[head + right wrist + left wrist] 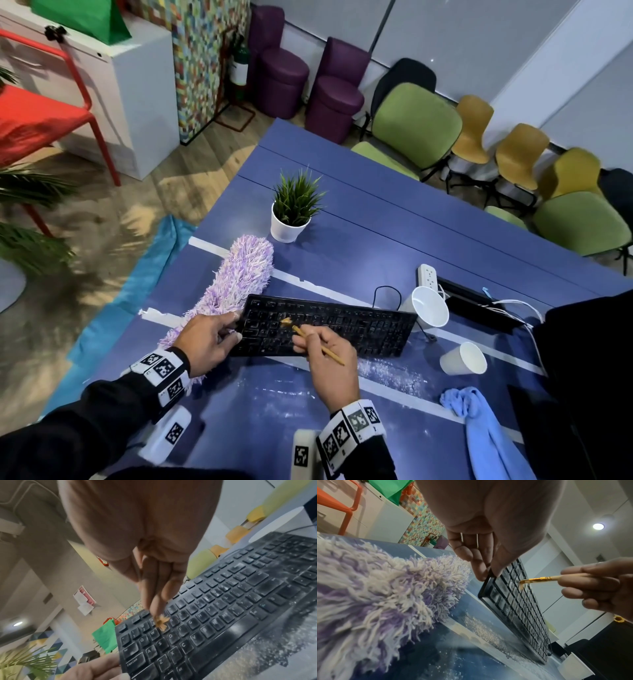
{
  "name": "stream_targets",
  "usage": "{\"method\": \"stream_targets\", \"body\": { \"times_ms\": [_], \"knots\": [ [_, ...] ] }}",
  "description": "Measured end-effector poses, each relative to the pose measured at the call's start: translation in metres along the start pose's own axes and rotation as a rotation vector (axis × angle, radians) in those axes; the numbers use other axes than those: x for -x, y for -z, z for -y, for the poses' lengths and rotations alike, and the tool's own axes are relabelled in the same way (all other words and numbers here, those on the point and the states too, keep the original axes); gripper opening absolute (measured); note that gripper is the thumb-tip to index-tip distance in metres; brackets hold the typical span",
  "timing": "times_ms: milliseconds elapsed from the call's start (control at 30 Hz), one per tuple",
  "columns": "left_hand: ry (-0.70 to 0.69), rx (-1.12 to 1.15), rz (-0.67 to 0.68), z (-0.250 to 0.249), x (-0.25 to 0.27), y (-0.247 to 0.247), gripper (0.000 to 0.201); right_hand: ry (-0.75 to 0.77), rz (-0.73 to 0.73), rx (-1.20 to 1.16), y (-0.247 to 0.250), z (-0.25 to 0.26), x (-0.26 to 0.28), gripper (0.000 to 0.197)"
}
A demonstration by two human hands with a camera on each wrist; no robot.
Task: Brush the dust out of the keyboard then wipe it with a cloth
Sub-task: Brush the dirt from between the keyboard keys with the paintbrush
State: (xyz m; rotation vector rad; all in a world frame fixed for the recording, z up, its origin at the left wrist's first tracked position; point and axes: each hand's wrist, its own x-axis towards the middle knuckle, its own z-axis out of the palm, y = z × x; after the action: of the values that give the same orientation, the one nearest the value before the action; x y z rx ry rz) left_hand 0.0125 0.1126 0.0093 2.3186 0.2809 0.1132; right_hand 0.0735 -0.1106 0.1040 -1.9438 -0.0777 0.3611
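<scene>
A black keyboard (342, 329) (522, 615) (231, 608), dusted with white powder, stands tilted up on its front edge on the blue table (359, 222). My left hand (209, 337) (481, 563) grips its left end, thumb and fingers pinching the edge. My right hand (329, 356) (154, 588) holds a thin wooden paintbrush (318, 344) (539, 579) like a pen. The brush's bristles (162, 621) press splayed on the keys near the upper left letters. A light blue cloth (479, 421) lies at the table's near right.
A fluffy purple duster (233, 287) (385, 595) lies left of the keyboard. White powder (390, 373) is scattered on the table in front of it. Two white paper cups (428, 306) (462, 358), a power strip (428, 275) and a potted plant (294, 212) stand behind and right.
</scene>
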Motion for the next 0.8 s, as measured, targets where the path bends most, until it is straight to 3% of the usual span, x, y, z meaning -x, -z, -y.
{"method": "stream_targets", "body": {
  "times_ms": [100, 267, 433, 600, 733, 800],
  "knots": [
    [0.009, 0.007, 0.003, -0.002, 0.0, 0.0, 0.043, 0.026, -0.179, 0.04, 0.001, -0.002, -0.003, 0.019],
    [0.022, 0.011, -0.01, -0.005, -0.001, 0.002, 0.037, 0.092, 0.095, 0.022, -0.023, 0.007, 0.013, 0.019],
    [0.03, 0.059, -0.007, -0.008, 0.002, 0.002, 0.028, 0.102, -0.01, -0.039, -0.025, 0.003, 0.014, 0.02],
    [-0.025, 0.052, -0.021, 0.0, 0.002, 0.001, 0.033, 0.202, 0.209, 0.101, -0.044, 0.007, 0.023, 0.021],
    [0.002, 0.073, -0.004, -0.002, 0.001, -0.001, 0.033, 0.085, 0.04, -0.015, -0.029, -0.004, 0.018, 0.02],
    [0.017, 0.067, -0.005, -0.002, 0.002, -0.001, 0.035, 0.033, 0.032, -0.044, -0.02, -0.012, 0.017, 0.02]
  ]
}}
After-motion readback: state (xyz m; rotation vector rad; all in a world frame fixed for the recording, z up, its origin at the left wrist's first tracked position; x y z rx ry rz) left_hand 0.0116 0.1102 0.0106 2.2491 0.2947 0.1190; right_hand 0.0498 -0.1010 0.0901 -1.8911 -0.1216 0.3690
